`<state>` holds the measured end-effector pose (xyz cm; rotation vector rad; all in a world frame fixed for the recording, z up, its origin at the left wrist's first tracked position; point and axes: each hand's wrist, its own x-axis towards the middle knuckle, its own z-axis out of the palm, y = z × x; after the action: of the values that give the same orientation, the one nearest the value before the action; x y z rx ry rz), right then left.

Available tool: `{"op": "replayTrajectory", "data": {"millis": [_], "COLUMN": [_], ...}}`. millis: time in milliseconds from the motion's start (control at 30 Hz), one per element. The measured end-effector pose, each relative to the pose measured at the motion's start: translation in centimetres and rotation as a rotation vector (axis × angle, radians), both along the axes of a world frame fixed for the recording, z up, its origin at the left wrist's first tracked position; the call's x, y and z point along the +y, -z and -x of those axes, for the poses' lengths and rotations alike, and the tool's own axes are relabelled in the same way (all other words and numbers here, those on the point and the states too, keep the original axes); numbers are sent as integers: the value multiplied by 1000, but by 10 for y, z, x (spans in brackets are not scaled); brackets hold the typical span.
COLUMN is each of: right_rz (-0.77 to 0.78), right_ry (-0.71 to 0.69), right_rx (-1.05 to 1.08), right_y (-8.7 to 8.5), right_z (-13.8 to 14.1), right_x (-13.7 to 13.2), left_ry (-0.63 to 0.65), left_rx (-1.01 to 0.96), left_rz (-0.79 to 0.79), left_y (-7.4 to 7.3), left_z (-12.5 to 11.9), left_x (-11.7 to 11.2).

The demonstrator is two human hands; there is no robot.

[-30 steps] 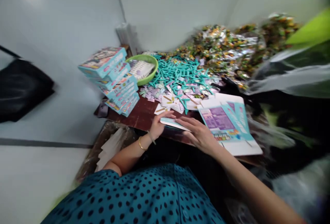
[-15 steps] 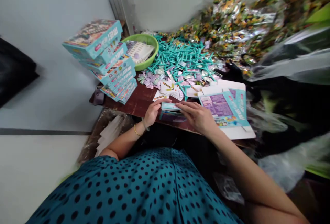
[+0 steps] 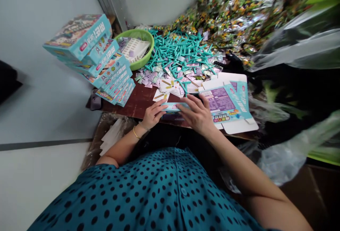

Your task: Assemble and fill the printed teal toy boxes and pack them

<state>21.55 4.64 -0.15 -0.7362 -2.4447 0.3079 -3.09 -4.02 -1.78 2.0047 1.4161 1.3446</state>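
A light-blue and purple cardboard box stands at the table's front edge between my two hands, its narrow top side facing up. At its left end, the fingers and thumb of my left hand are curled on the corner. My right hand grips the right end, with its bent fingers lying over the top. Just beyond the box lie white printed cards. Beside my right hand are flat, unfolded cartons of the same colours.
A tall stack of filled-out blue boxes leans at the left, near a phone. Behind are a green basket holding sheets, heaped teal plastic sticks, small sachets and shiny bagged parts. Clear plastic bags hang at right.
The box's top flap, lifted with a gap before, now lies flat. My right fingers have spread and bent over its right end. The whole view has shifted slightly.
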Motion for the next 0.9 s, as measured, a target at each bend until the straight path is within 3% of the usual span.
{"op": "replayTrajectory", "data": {"millis": [167,367,467,533,633,700,733,800,867,900], "right_rz": [165,299,598,951,1496,1683,1711,1656,1521,1451], "right_ry": [22,40,275,370,236,154,154,213,255,262], "right_rx": [-15,222,470,629,619,580,601,688,724,712], "right_y": [3,-9,5,23,42,42,37,26,19,18], "right_z": [3,-4,-33,-53,-65,-59,-54,-43,-34,-31], "right_x": [-3,-28,-51,-60,-70,-77,-80,-83,-83,-84], "left_ry": [71,-177,-186,-74,239,343,313,98,-158,-222], "left_rx": [-46,-315,-311,-206,32,102,86,-33,-269,-421], "left_rz": [226,462,342,256,227,227,224,228,278,336], "left_y": [1,21,21,8,-16,-26,-28,-25,-16,-12], "left_z": [5,-22,-34,-35,-30,-26,-24,-23,-25,-28], "left_x": [0,-25,-45,-55,-61,-57,-53,-46,-42,-42]}}
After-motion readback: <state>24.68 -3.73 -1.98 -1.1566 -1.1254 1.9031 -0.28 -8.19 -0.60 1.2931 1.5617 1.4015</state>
